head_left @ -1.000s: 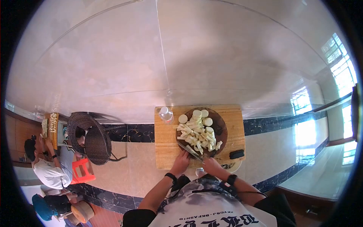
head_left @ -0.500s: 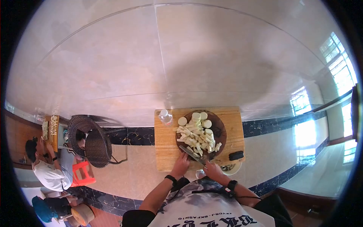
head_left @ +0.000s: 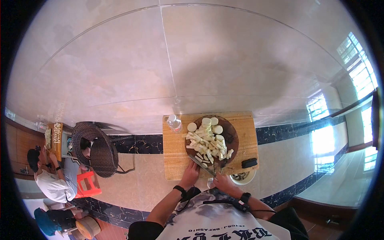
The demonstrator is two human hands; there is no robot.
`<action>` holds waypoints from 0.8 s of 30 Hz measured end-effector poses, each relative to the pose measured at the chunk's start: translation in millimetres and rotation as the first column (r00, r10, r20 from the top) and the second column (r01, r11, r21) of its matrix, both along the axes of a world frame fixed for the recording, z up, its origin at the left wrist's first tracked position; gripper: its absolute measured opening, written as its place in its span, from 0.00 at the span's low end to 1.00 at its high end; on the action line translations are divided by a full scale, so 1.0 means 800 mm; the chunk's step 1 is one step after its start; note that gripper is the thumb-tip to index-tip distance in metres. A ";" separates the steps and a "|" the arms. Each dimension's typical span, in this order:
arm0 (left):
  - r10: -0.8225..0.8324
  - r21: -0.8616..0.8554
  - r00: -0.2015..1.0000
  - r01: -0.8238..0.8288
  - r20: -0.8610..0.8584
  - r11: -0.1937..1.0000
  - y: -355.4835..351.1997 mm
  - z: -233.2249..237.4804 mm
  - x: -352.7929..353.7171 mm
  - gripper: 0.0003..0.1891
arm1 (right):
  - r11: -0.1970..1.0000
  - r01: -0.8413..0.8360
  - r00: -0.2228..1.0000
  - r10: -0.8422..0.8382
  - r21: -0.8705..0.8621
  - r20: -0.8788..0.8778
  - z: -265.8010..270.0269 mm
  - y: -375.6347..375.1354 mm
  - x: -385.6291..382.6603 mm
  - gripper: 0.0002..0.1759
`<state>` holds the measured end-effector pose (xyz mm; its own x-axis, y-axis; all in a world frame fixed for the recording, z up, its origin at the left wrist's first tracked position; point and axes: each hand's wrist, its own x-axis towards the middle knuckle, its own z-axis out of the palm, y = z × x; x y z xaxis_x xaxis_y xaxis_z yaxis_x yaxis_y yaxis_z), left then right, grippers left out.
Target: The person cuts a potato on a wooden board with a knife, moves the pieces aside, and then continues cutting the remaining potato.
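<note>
My right hand [head_left: 224, 182] is closed round the handle of a knife [head_left: 202, 165], whose blade slants up and left across the near edge of a round dark cutting board [head_left: 232, 138]. Against the blade's far end rests my left hand [head_left: 191, 172], fingers bent together; what they grip, if anything, is hidden. Beyond the blade lies a heap of pale cut sticks [head_left: 208, 146], a few loose ones close to the blade. Several thick round pale slices [head_left: 217, 129] sit at the back of the board.
The board stands on a wooden table [head_left: 172, 156] with a clear bottle [head_left: 174, 123] and a black object [head_left: 249, 163]. A bowl [head_left: 243, 177] is partly under the near right edge. Leftward are a wicker chair [head_left: 102, 156], a red stool [head_left: 88, 185] and two other people.
The knife and both hands have shifted slightly toward me. A few loose sticks now show between the blade and the heap.
</note>
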<state>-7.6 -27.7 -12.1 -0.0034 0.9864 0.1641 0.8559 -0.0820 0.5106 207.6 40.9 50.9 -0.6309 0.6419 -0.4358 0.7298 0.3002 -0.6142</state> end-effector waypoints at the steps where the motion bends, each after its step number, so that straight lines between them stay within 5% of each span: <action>1: -0.001 -0.009 1.000 0.001 -0.009 1.000 0.000 0.002 0.001 0.19 | 1.000 -0.001 1.000 0.001 0.003 -0.005 0.000 0.000 0.001 0.17; 13: 0.031 0.008 0.999 -0.031 0.010 0.999 0.002 0.009 0.000 0.17 | 0.999 0.007 0.999 -0.009 0.032 0.037 0.017 0.005 0.008 0.17; 17: 0.129 -0.064 0.958 -0.116 0.257 0.991 0.000 -0.002 0.003 0.16 | 0.941 -0.298 0.951 0.308 0.160 -0.036 0.019 0.014 0.013 0.17; 19: 0.068 -0.001 0.994 -0.069 0.089 0.998 -0.001 0.002 -0.002 0.15 | 0.809 -0.528 0.847 0.524 0.259 0.091 -0.041 0.019 0.026 0.17; 21: 0.028 0.022 0.999 -0.029 0.029 0.999 -0.007 -0.002 0.000 0.15 | 0.750 -0.522 0.805 0.591 0.406 -0.056 -0.051 0.035 0.006 0.15; 24: 0.020 0.011 0.997 -0.021 0.076 1.000 -0.003 -0.020 0.002 0.15 | 0.943 -0.269 0.956 0.286 0.194 -0.063 -0.035 0.032 -0.043 0.14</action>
